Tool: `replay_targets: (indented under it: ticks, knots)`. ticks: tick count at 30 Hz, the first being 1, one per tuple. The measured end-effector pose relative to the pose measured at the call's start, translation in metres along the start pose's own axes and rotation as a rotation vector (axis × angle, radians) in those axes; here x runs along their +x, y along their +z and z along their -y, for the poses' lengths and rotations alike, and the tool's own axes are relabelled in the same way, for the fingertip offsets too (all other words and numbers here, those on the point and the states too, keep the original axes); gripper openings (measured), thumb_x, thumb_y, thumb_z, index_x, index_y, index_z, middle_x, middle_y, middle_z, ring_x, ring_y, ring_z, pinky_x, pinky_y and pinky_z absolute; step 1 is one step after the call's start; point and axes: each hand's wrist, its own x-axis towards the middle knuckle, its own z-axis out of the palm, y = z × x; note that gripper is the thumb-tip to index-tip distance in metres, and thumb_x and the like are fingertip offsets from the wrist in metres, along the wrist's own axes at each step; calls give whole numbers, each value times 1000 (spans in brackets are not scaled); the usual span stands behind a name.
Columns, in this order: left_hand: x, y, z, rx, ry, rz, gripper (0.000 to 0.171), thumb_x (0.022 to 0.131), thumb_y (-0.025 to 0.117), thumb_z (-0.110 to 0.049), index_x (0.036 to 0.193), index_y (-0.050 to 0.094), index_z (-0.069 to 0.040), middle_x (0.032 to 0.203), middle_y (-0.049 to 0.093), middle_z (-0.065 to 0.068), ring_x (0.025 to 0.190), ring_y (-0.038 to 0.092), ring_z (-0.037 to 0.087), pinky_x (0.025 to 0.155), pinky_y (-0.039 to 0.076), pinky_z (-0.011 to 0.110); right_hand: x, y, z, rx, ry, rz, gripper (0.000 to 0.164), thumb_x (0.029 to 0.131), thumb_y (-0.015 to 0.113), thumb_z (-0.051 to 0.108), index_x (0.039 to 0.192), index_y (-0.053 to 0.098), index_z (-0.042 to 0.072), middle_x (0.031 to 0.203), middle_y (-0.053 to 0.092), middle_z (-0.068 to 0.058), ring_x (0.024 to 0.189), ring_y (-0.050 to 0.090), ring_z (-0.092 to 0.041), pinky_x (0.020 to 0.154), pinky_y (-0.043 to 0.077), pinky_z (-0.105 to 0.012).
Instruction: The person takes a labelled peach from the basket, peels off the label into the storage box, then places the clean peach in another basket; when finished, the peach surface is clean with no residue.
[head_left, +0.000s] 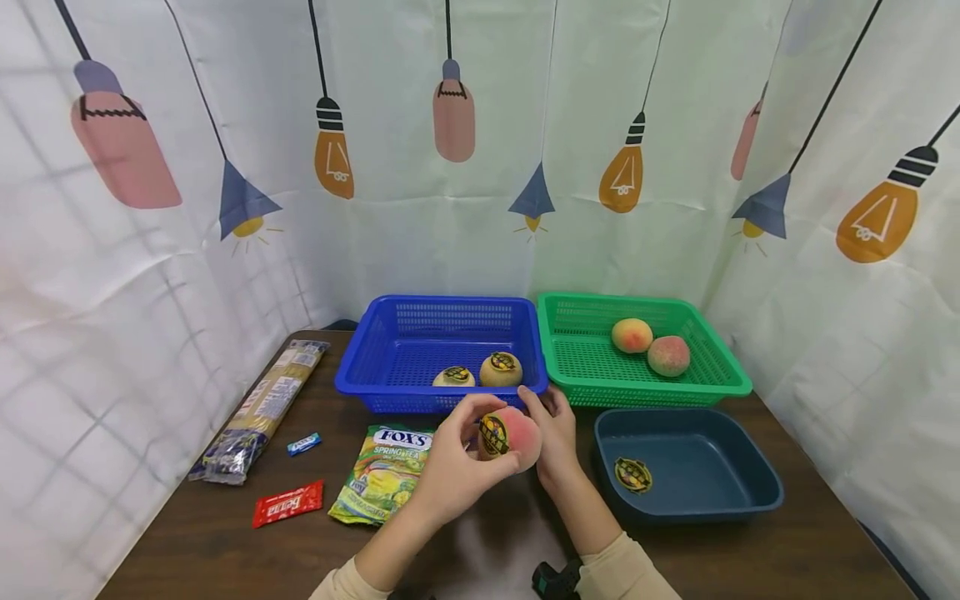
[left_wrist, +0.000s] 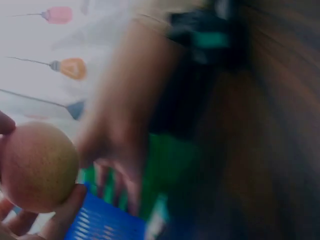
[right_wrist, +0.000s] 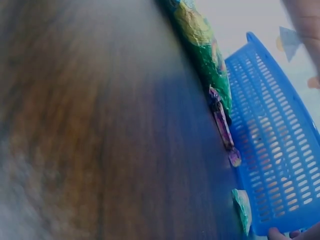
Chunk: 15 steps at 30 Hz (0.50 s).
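Observation:
My left hand point(head_left: 457, 471) holds a pink peach point(head_left: 522, 437) with a dark, colourful sticker, its fingers and thumb round the sides. The same peach shows large in the left wrist view. Behind it, my right hand point(head_left: 557, 437) is at the front right corner of the blue basket point(head_left: 367, 389), fingers extended at the rim. Fingertips point(right_wrist: 276, 234) also show at the basket's edge in the right wrist view. Two pale round fruits point(head_left: 500, 369) with similar stickers lie in this basket. The adjoining green basket point(head_left: 577, 385) contains two peaches point(head_left: 632, 335).
A dark blue tray point(head_left: 705, 475) at the right contains a round black sticker point(head_left: 633, 475). Left of my hands lie a FOX'S candy bag point(head_left: 386, 475), a red packet point(head_left: 288, 503), a small blue packet point(head_left: 303, 444) and a long clear package point(head_left: 266, 408). Curtains surround the table point(head_left: 202, 554).

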Motion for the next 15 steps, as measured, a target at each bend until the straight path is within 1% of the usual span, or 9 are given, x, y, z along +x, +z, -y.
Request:
replay_targets:
  ticks: [2,4,6,10,13,15]
  knots:
    - [-6,2,10,35,13,-13,64,80,95,-20,138,68,-23,129,75,-2,102,71,15,78,61,27,0,2,0,7,-2,-3,62,108,74,28,159,52,3,163,56,-22,149,58,-35,125,49,-52]
    - [-11,2,17,57,14,-20,64,78,97,-20,135,70,-29,125,76,-6,101,71,15,79,63,27,1,2,0,13,-8,-2,62,108,73,25,159,51,0,164,55,-24,152,56,-37,127,46,-56]
    - [-14,3,22,67,4,-19,64,77,97,-20,133,70,-34,124,76,-9,101,72,15,81,64,27,1,1,-1,9,-10,-8,61,107,74,24,159,51,0,164,54,-25,153,55,-38,127,46,-56]
    - [-19,4,30,73,-8,-20,67,76,98,-19,134,70,-38,122,77,-11,103,74,14,84,65,29,2,1,0,-10,-10,-18,61,107,75,25,158,52,-1,162,56,-26,151,57,-39,125,47,-56]
    - [-21,4,33,121,25,-41,71,74,99,-19,135,70,-40,124,77,-13,105,74,12,87,65,31,0,2,2,-14,-10,-37,62,106,76,26,157,52,-1,161,56,-26,148,59,-38,125,48,-55]
    - [-21,5,33,168,52,-62,73,72,100,-20,135,70,-42,127,75,-16,109,73,10,91,64,32,-4,2,5,-11,-5,-86,63,105,77,28,154,51,0,159,53,-24,144,60,-37,125,49,-53]
